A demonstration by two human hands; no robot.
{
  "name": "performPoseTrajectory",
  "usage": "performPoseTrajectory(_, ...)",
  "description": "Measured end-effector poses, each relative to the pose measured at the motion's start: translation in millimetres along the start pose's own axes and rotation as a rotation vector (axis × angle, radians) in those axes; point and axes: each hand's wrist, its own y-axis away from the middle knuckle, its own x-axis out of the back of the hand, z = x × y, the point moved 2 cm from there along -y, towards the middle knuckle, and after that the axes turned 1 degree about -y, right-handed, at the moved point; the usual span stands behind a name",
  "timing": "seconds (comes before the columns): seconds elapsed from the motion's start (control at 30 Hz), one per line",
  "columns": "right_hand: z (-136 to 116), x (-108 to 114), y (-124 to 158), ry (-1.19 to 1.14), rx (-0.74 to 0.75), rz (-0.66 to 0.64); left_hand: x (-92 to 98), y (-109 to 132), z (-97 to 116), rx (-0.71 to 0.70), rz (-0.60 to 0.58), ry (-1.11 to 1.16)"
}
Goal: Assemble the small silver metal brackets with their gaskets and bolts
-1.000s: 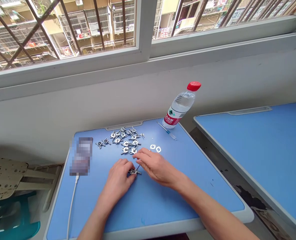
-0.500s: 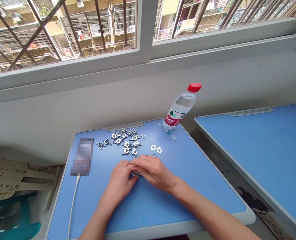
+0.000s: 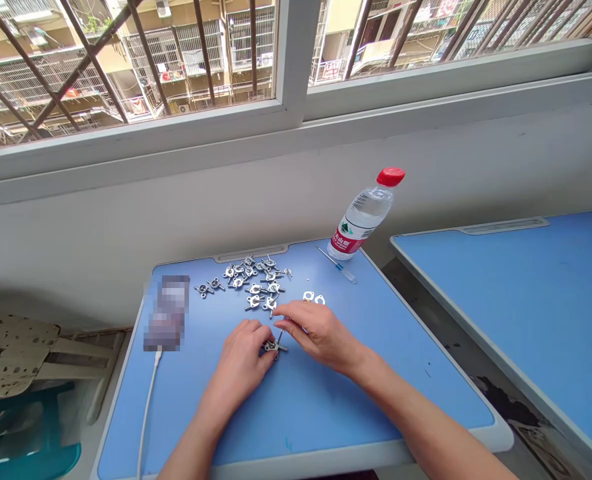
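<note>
My left hand is closed at the front middle of the desk, its fingertips and thumb on a small metal fitting with a flange and stub arms. Part of that fitting is covered by the fingers. Just above it, my right hand has thumb and fingers drawn together. A thin, rod-like thing runs between its thumb and the fitting; whether the hand grips it is hard to make out. Beyond both hands lies a loose group of similar metal fittings. Two flat oval plates lie behind my right hand.
A water bottle with a red cap stands at the back right, beside a thin blue-and-clear tool. On the left, a blurred phone has a white cable. Another blue desk stands to the right across a gap.
My right hand has lifted slightly up and to the right, off the fitting, uncovering it and the thin rod. My left hand keeps its place on the fitting.
</note>
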Motion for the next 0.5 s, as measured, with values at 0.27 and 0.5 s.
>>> performPoseTrajectory(0.27,-9.5,6.3,-2.6,-0.135,0.02,-0.044,1.3,1.4,1.3,-0.001,0.002,0.01)
performPoseTrajectory(0.5,-8.7,-7.7,0.2,0.009,0.001,0.038,-0.1,0.6,1.0,-0.018,0.019,-0.026)
